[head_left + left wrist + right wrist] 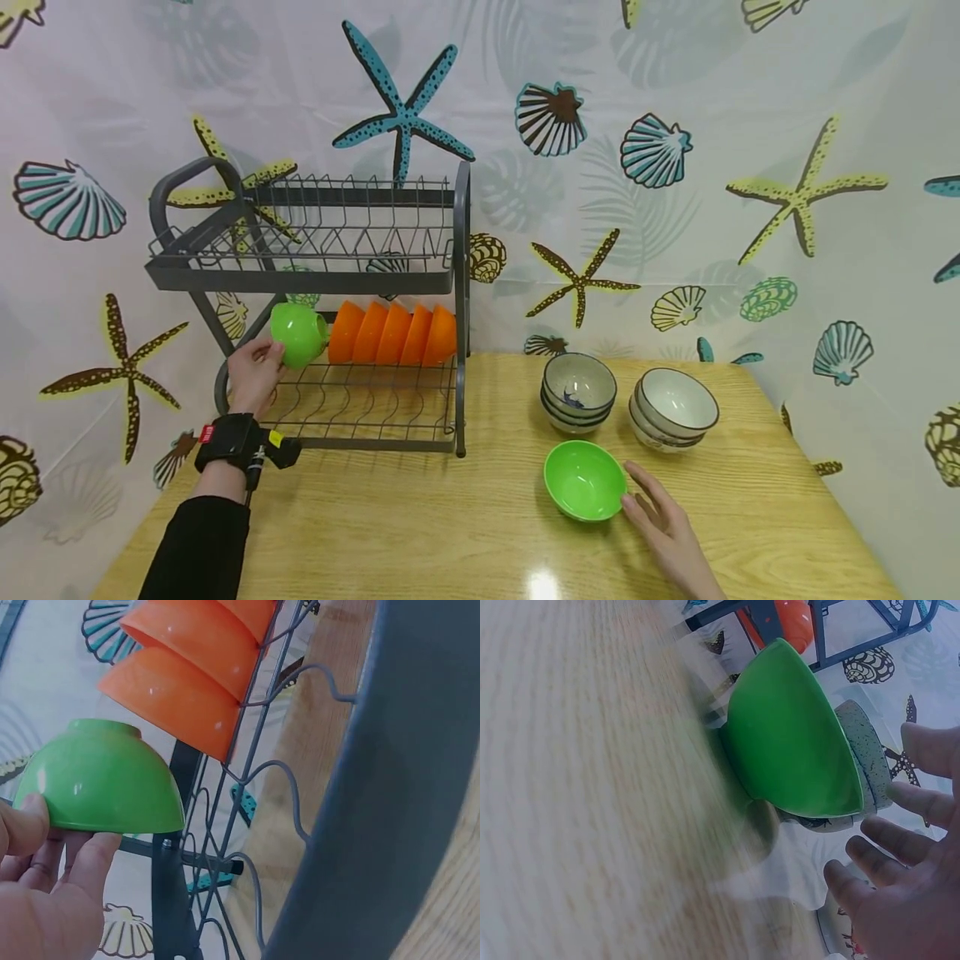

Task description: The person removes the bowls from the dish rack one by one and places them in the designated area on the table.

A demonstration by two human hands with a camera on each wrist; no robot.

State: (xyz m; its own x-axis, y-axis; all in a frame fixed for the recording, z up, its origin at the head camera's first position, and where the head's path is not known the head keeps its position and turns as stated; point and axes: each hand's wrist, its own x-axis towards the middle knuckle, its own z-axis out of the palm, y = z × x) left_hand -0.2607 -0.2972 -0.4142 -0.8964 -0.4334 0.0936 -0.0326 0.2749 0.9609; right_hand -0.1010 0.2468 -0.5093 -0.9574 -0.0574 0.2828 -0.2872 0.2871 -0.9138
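Note:
A green bowl (298, 335) is tipped on its side at the left end of the dish rack's lower tier. My left hand (257, 373) pinches its rim, thumb outside and fingers inside, as the left wrist view shows with the bowl (101, 780). To its right, several orange bowls (392, 335) stand on edge in a row along that tier. A second green bowl (584, 481) sits upright on the table. My right hand (663, 529) is at its right side, fingers spread; in the right wrist view the fingers (885, 847) are apart from the bowl (791, 731).
The grey two-tier dish rack (307, 282) stands at the left, its upper wire tier bare. Behind the green bowl on the table are two stacks of patterned bowls, a speckled grey stack (579, 385) and a white stack (677, 404). A shell-and-starfish cloth (517, 200) hangs behind.

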